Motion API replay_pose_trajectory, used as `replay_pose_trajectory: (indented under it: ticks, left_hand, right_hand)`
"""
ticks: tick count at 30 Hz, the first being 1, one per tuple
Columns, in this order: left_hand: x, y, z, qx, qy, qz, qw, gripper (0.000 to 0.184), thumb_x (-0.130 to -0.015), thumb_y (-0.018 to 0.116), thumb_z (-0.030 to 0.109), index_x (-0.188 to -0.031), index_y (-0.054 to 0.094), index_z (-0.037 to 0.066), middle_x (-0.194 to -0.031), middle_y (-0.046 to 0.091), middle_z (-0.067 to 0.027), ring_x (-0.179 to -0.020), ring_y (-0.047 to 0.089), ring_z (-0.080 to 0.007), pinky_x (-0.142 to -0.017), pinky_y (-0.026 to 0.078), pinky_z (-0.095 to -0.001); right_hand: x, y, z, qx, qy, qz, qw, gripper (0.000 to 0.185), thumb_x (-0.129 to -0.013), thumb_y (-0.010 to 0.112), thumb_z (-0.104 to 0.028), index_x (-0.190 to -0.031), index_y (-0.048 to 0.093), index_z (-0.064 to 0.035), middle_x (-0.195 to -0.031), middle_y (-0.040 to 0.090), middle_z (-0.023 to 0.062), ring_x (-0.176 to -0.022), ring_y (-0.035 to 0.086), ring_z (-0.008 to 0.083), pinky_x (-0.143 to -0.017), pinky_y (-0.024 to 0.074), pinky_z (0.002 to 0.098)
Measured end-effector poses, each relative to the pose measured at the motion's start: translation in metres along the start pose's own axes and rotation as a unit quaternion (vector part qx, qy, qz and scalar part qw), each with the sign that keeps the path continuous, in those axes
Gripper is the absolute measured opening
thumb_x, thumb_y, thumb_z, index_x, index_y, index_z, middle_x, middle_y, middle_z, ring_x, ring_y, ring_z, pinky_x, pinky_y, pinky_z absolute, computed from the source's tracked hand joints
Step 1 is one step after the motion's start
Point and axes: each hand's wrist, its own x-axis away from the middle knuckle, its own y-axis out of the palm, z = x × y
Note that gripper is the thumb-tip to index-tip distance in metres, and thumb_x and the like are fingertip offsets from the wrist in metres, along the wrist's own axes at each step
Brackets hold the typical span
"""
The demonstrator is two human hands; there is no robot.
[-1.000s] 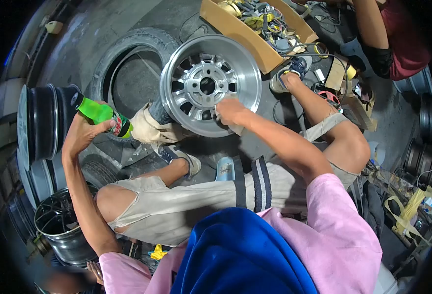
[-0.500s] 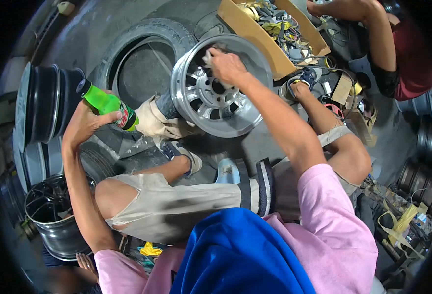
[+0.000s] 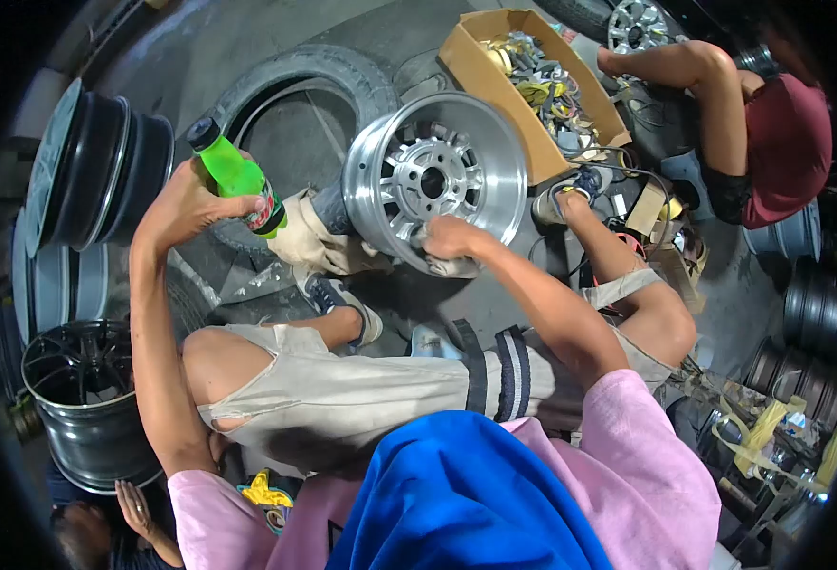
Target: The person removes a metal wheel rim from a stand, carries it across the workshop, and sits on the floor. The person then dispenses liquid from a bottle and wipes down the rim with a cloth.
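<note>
My left hand (image 3: 186, 204) is wrapped round a green plastic bottle (image 3: 225, 166) with a dark cap and a label, tilted with the cap up and to the left. In front of me a silver wheel rim (image 3: 501, 171) stands tipped, its spoked inside facing me. My right hand (image 3: 449, 237) is closed at the rim's near lower part, with a pale rag (image 3: 456, 269) bunched under the fingers. Some of the rag is hidden by the hand. A beige cloth (image 3: 306, 236) lies beside the rim, under the bottle.
A tyre (image 3: 224, 102) lies behind the rim. At the upper right stands a cardboard box (image 3: 504, 119) of mixed scrap. Stacked wheels (image 3: 105, 180) rise on the left, above a black rim (image 3: 95, 437). Another person (image 3: 789, 142) sits at right; another person's hand (image 3: 136, 508) shows at lower left.
My right hand has moved with the rag from the rim's far upper part to its near lower part. The bottle stays in my left hand, shifted slightly right in view.
</note>
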Motion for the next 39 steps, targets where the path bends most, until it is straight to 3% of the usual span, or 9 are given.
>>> replay_pose_trajectory:
  ticks: [5,8,12,15,21,26,31,36,39]
  left_hand:
    - [-0.002,0.015,0.025,-0.003,0.027,-0.007,1.0,0.056,-0.075,0.09,0.029,-0.115,0.065,-0.003,-0.099,0.071,-0.0074,-0.093,0.066,-0.0173,-0.09,0.053,-0.0339]
    - [-0.007,0.028,0.048,0.015,0.055,-0.04,0.998,0.057,-0.074,0.091,0.032,-0.112,0.066,-0.002,-0.096,0.07,-0.0067,-0.091,0.065,-0.0155,-0.087,0.052,-0.0331]
    - [-0.013,0.055,0.089,0.073,0.08,-0.098,0.989,0.052,-0.073,0.089,0.023,-0.114,0.066,0.0,-0.098,0.071,-0.0057,-0.094,0.066,-0.0141,-0.09,0.052,-0.0314]
    - [-0.021,0.082,0.116,0.079,0.134,-0.186,0.97,0.053,-0.07,0.09,0.026,-0.111,0.067,0.001,-0.114,0.07,-0.0124,-0.122,0.061,-0.0275,-0.106,0.046,-0.0416]
    - [-0.033,0.122,0.13,0.132,0.141,-0.242,0.951,0.052,-0.07,0.088,0.028,-0.106,0.066,-0.002,-0.136,0.06,-0.0189,-0.134,0.051,-0.0331,-0.111,0.042,-0.0454]
    - [-0.04,0.129,0.125,0.128,0.107,-0.232,0.958,0.025,-0.087,0.079,0.022,-0.097,0.067,0.002,-0.084,0.068,-0.0024,-0.082,0.062,-0.0107,-0.08,0.05,-0.0309]
    - [-0.042,0.123,0.119,0.14,0.093,-0.216,0.962,0.019,-0.088,0.078,0.015,-0.09,0.063,0.005,-0.084,0.06,0.0021,-0.083,0.056,-0.009,-0.076,0.046,-0.0291]
    - [-0.041,0.111,0.118,0.122,0.111,-0.166,0.972,0.019,-0.087,0.077,0.015,-0.086,0.061,0.005,-0.084,0.059,0.0015,-0.081,0.055,-0.0099,-0.075,0.046,-0.0295]
    - [-0.04,0.106,0.121,0.098,0.1,-0.161,0.977,0.018,-0.089,0.075,0.015,-0.086,0.06,0.005,-0.084,0.058,0.0017,-0.08,0.055,-0.0102,-0.074,0.046,-0.0299]
  right_hand:
    - [0.056,-0.037,0.013,-0.432,-0.103,0.032,0.895,0.037,-0.095,0.058,-0.018,-0.126,0.069,-0.0023,-0.123,0.072,0.0069,-0.109,0.065,0.0196,-0.102,0.0478,0.0308]
    - [0.103,-0.057,0.043,-0.489,-0.057,0.029,0.87,0.035,-0.099,0.058,-0.016,-0.13,0.067,-0.0035,-0.123,0.07,0.0052,-0.11,0.066,0.0185,-0.098,0.0521,0.0332]
    - [0.134,-0.056,0.06,-0.695,-0.06,0.049,0.715,0.041,-0.093,0.066,-0.022,-0.128,0.066,-0.0014,-0.122,0.07,0.0084,-0.109,0.068,0.0198,-0.098,0.0549,0.0359]
    - [0.146,-0.058,0.036,-0.748,-0.099,-0.004,0.656,0.049,-0.088,0.072,-0.024,-0.13,0.064,-0.0004,-0.121,0.07,0.0102,-0.108,0.069,0.0208,-0.098,0.0557,0.037]
    - [0.164,-0.068,0.005,-0.684,-0.22,-0.008,0.696,0.042,-0.094,0.069,-0.017,-0.13,0.065,0.0026,-0.123,0.07,0.0098,-0.115,0.065,0.0172,-0.105,0.0485,0.0331]
    - [0.159,-0.068,0.018,-0.672,-0.248,-0.015,0.698,0.036,-0.098,0.068,-0.018,-0.126,0.068,0.0032,-0.121,0.071,0.0071,-0.113,0.064,0.0144,-0.104,0.0485,0.0315]
    - [0.149,-0.072,0.025,-0.533,-0.244,0.036,0.809,0.039,-0.099,0.069,-0.019,-0.132,0.067,0.0018,-0.12,0.069,0.0018,-0.11,0.059,0.0085,-0.101,0.0436,0.0266]
    - [0.144,-0.078,0.028,-0.354,-0.286,0.233,0.859,0.021,-0.095,0.064,-0.016,-0.104,0.071,0.0018,-0.079,0.059,0.0011,-0.075,0.052,0.008,-0.069,0.0426,0.0284]
    - [0.149,-0.084,0.026,-0.353,-0.239,0.223,0.877,0.017,-0.098,0.059,-0.014,-0.101,0.067,0.0015,-0.094,0.058,-0.0029,-0.089,0.052,0.0096,-0.081,0.0422,0.0266]
